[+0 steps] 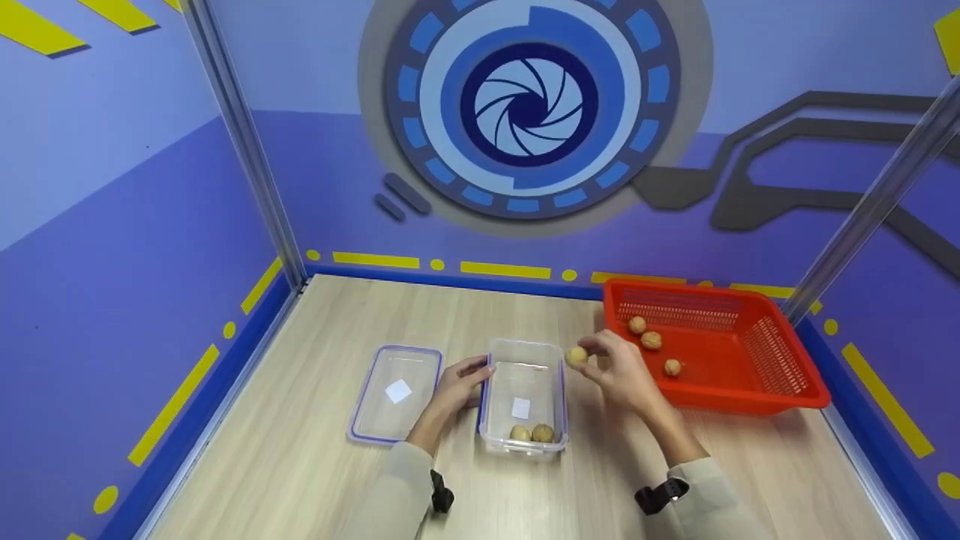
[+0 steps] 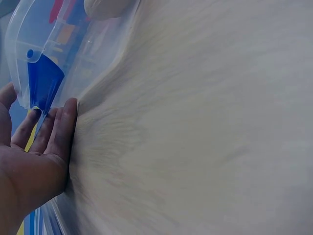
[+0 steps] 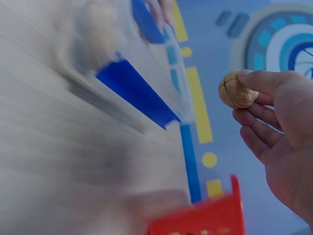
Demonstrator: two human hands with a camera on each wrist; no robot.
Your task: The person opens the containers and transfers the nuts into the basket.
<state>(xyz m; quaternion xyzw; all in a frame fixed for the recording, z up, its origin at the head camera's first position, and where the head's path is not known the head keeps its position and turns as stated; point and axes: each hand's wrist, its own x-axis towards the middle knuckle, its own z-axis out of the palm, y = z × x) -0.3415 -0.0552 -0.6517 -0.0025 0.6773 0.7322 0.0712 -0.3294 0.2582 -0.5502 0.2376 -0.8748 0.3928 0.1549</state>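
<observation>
A clear plastic food container stands upright on the table, with two walnuts inside at its near end. My left hand holds its left wall, thumb over the rim and fingers along the outside by the blue latch. My right hand pinches a walnut between thumb and fingers, in the air just right of the container's rim. At the right, a red plastic basket holds several walnuts towards its left side.
A clear lid with a bluish edge lies flat on the table, left of the container. The wooden table is enclosed by a blue back wall and side walls with metal posts at the corners.
</observation>
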